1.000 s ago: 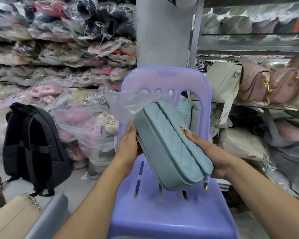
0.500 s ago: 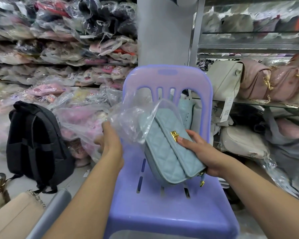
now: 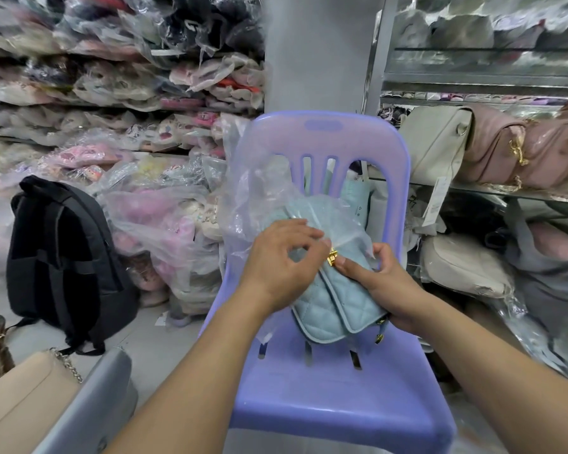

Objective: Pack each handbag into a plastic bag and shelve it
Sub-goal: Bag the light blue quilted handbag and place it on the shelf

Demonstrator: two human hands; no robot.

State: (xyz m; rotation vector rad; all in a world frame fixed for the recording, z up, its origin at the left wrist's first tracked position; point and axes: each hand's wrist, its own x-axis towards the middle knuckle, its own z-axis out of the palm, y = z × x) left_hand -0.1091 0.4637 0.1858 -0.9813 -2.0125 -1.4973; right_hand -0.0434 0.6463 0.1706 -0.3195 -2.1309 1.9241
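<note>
The light-blue quilted handbag (image 3: 336, 311) was held tilted above the seat of the purple plastic chair (image 3: 309, 407), in front of its slatted backrest, its lower end just over the seat slots and its upper half already under the clear plastic bag (image 3: 266, 194). The chair probably served as a work surface to catch the handbag if it slipped. The right hand (image 3: 386, 290) gripped the handbag from the side nearer the chair's right edge, thumb laid flat on the quilted front just beside the gold clasp (image 3: 332, 257) and the other fingers curled behind. This seemed meant to steady the handbag while the film was drawn over it. The left hand (image 3: 276, 267) hovered over the handbag's front, its thumb and forefinger pinching the film's edge near the clasp, the remaining fingers loosely curled. That was likely to pull the mouth down past the hardware, where thin plastic could snag. To the right of the chair stood a metal rack (image 3: 473, 81) carrying pink and cream handbags, presumably the destination. To the chair's left a black backpack (image 3: 63, 257) sat on the floor.
</note>
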